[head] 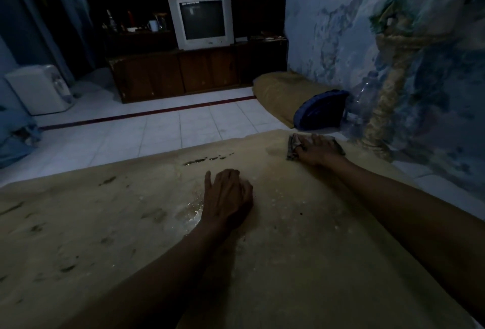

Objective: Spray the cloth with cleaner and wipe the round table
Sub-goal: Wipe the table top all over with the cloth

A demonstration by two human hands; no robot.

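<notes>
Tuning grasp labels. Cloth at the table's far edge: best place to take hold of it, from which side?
Take the cloth at its exposed left edge, coming from the left and above. It lies flat on the table with the right hand pressing on its middle, so only that edge strip shows free. A pinch would likely lift it; the left hand rests nearer.

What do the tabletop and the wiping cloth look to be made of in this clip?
The table looks like a hard, smooth, tan surface, perhaps laminate or painted wood: wet patches sit glossy on top rather than soaking in. The cloth under the right hand looks like thin, dark woven fabric, rumpled at its edge; the dim light leaves both uncertain.
</notes>
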